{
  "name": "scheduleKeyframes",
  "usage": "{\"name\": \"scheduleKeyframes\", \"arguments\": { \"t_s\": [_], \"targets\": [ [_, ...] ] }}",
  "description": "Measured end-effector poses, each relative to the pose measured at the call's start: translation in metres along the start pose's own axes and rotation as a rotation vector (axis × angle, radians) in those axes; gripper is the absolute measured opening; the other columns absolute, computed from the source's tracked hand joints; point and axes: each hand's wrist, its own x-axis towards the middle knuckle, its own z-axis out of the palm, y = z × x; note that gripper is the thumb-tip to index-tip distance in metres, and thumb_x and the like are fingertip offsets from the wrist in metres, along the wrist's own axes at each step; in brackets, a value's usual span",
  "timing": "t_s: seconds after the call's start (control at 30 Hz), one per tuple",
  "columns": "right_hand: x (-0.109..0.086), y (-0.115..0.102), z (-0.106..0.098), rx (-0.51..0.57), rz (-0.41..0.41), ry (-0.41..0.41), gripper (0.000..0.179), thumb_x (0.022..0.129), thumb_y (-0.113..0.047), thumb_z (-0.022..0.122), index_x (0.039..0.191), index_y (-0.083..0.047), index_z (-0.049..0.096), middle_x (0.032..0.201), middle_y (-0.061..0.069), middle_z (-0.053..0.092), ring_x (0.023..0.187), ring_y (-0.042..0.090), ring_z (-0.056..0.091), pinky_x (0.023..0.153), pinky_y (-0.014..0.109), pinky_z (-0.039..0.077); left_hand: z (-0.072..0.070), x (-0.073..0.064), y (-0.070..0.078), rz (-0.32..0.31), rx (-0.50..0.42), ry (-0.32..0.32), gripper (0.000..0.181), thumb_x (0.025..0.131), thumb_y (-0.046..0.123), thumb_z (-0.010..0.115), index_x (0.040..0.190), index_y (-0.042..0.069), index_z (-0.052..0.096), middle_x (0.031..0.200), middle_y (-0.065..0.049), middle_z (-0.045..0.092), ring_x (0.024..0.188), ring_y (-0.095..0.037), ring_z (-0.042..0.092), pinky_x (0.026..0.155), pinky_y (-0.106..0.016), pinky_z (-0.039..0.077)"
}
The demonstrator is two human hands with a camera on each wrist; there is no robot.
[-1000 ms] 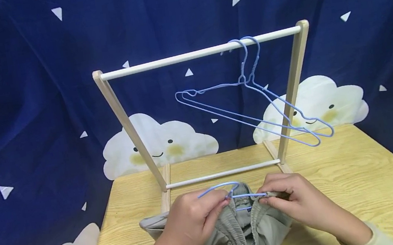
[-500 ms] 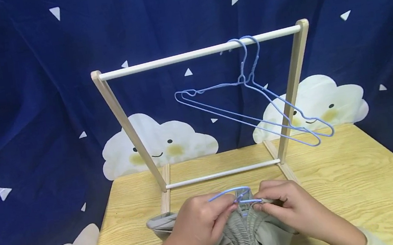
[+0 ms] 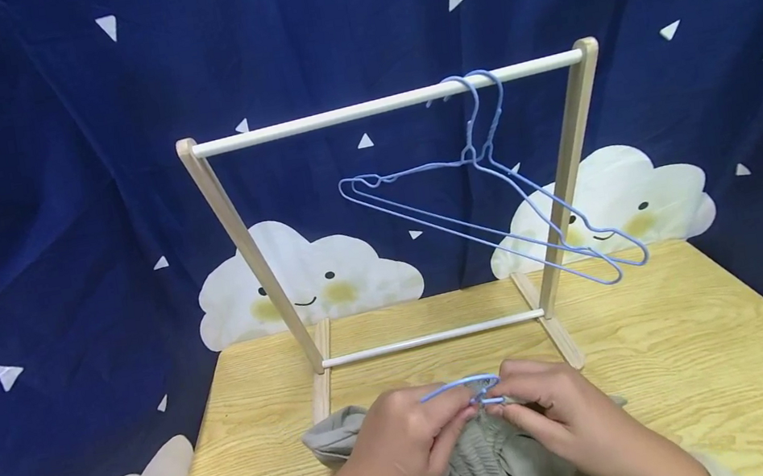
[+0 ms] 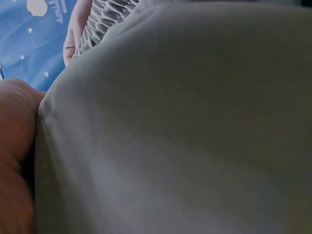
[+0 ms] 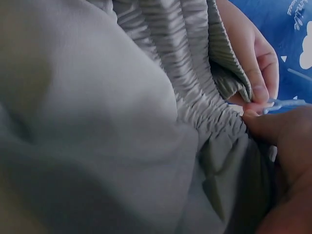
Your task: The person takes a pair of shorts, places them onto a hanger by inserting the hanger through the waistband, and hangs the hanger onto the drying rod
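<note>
Grey pants [image 3: 482,460] with a gathered elastic waistband [image 5: 175,44] are bunched at the front of the table, their lower part out of frame. A blue wire hanger [image 3: 463,380] pokes up out of the waistband, its hook bent leftward; most of its body is hidden in the cloth. My left hand [image 3: 411,445] pinches the hanger at the base of the hook, with waistband cloth at the fingertips. Close beside it, my right hand [image 3: 567,411] pinches the waistband along the hanger's arm. Grey cloth [image 4: 156,117] fills most of the left wrist view.
Behind the hands stands a small wooden rack [image 3: 244,249] with a white top rail [image 3: 321,121]. Two blue hangers [image 3: 481,163] hang toward the rail's right end. The rack's feet rest on a wood-grain table [image 3: 658,329], backed by a dark blue curtain [image 3: 89,189].
Both hands have come closer together and lower, the left moving rightward with the hanger's hook. The waistband has bunched up, and less of the hanger's arm shows between the hands.
</note>
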Motion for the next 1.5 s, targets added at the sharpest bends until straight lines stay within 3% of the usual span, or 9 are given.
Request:
{"name": "scheduleKeyframes", "arguments": {
  "t_s": [0.27,0.4,0.53,0.8,1.23,1.5],
  "targets": [
    [-0.001,-0.009,0.000,-0.048,-0.006,0.021,0.039,0.094,0.010,0.076,0.107,-0.027,0.076,0.088,-0.014,0.057,0.075,-0.005,0.049,0.063,0.008,0.044,-0.004,0.000,0.004,0.024,0.041,-0.013,0.021,0.113,0.019,0.060,0.122,0.009,0.076,0.107,0.002,0.082,0.093,-0.003,0.078,0.082,-0.014,0.060],
    [0.001,-0.013,-0.003,-0.076,-0.014,0.041,0.039,0.092,0.010,0.078,0.108,-0.026,0.077,0.088,-0.015,0.057,0.074,-0.005,0.048,0.062,0.008,0.043,-0.010,0.002,0.004,0.026,0.062,-0.006,0.020,0.113,0.020,0.060,0.116,0.010,0.077,0.094,0.006,0.077,0.076,0.001,0.070,0.071,-0.010,0.055],
    [0.003,-0.016,-0.010,-0.083,0.018,0.075,0.039,0.091,0.010,0.079,0.108,-0.025,0.078,0.089,-0.015,0.063,0.073,-0.004,0.050,0.062,0.009,0.044,-0.016,0.002,0.001,0.010,0.067,0.030,0.016,0.113,0.020,0.060,0.109,0.013,0.074,0.084,0.009,0.069,0.067,0.002,0.059,0.065,-0.009,0.051],
    [0.003,-0.020,-0.029,-0.121,0.077,0.140,0.040,0.091,0.011,0.079,0.104,-0.027,0.078,0.096,-0.015,0.070,0.078,-0.002,0.058,0.065,0.014,0.048,-0.030,0.000,-0.009,0.002,0.062,0.071,0.016,0.113,0.020,0.060,0.107,0.012,0.073,0.092,0.007,0.075,0.077,-0.002,0.068,0.073,-0.017,0.059],
    [0.003,-0.018,-0.046,-0.164,0.015,0.250,0.048,0.079,0.022,0.080,0.102,-0.020,0.081,0.089,-0.010,0.069,0.071,-0.002,0.055,0.059,0.016,0.044,-0.051,-0.004,-0.025,0.053,0.078,0.144,0.023,0.115,0.019,0.056,0.104,0.010,0.075,0.088,0.004,0.075,0.072,-0.005,0.065,0.069,-0.020,0.059],
    [0.002,-0.020,-0.057,-0.176,0.057,0.268,0.047,0.077,0.021,0.083,0.100,-0.020,0.081,0.084,-0.011,0.066,0.068,-0.002,0.052,0.057,0.019,0.041,-0.064,-0.007,-0.028,0.006,0.099,0.236,0.026,0.115,0.020,0.056,0.103,0.008,0.076,0.083,0.002,0.072,0.067,-0.007,0.063,0.064,-0.022,0.056]
  ]
}}
